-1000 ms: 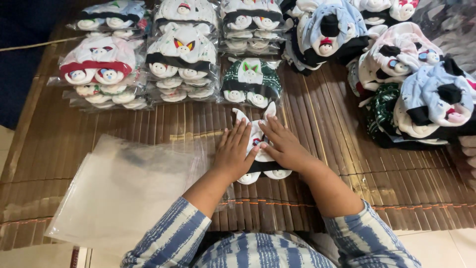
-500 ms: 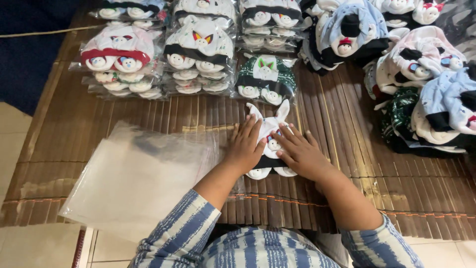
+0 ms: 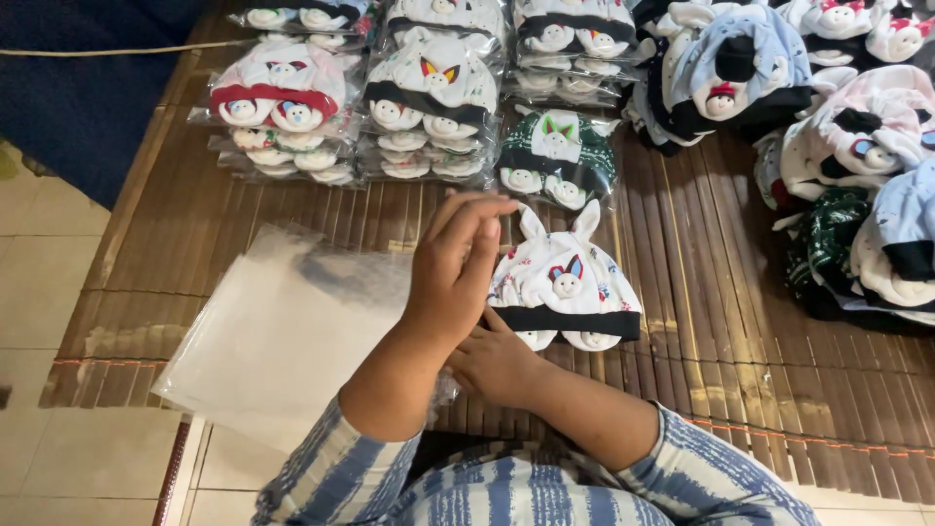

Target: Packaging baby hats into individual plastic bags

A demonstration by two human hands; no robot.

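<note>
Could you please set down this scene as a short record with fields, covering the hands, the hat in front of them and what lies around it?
surface: brown slatted bamboo mat
left hand: left hand raised, fingers together, holding nothing, beside the hat
right hand: right hand low on the mat, at the hat's near edge
hat: white baby hat with rabbit ears and black band, lying flat
left of the hands: stack of clear plastic bags
behind: bagged hat stacks
right: loose pile of hats
</note>
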